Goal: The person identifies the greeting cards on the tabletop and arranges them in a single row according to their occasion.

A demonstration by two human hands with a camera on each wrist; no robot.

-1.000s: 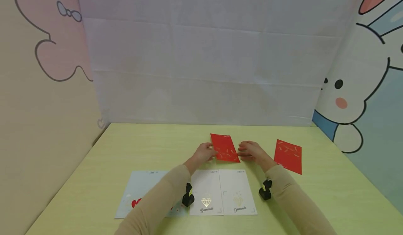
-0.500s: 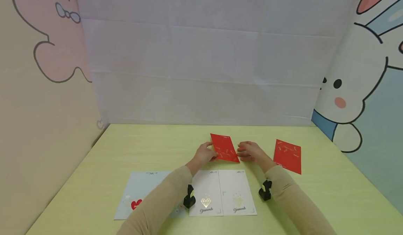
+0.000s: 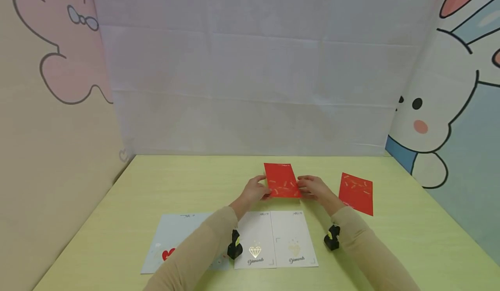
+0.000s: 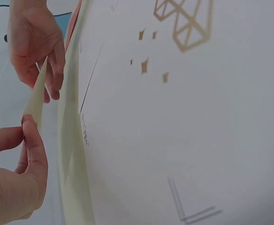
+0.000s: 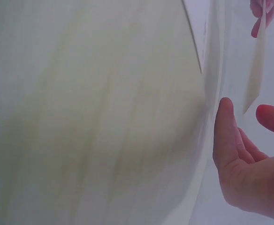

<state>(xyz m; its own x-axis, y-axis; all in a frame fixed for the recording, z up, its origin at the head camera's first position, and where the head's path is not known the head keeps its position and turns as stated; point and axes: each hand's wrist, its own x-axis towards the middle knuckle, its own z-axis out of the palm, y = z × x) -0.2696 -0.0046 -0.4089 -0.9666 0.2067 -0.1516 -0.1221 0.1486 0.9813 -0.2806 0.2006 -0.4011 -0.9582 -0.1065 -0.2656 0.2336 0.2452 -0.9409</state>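
Note:
A red card [image 3: 283, 181] with gold flecks is held just over the table in the head view. My left hand [image 3: 253, 192] pinches its left edge between thumb and fingers, and the left wrist view shows the card's pale underside [image 4: 37, 96]. At the card's right edge is my right hand [image 3: 314, 190]. In the right wrist view the right hand [image 5: 252, 164] has its thumb and fingers spread, with the tip of the card near the gap between them. Whether they touch it is hard to tell.
Two white cards [image 3: 255, 230] printed with gold diamonds lie side by side nearer the person. A pale blue card [image 3: 164, 237] with a red heart lies left of them, partly under the left sleeve. Another red card [image 3: 356, 193] lies at the right, partly behind the right forearm.
The red card has shifted slightly right and turned straighter, and its right edge now meets the right hand's fingers in the head view. The cards on the table have stayed put.

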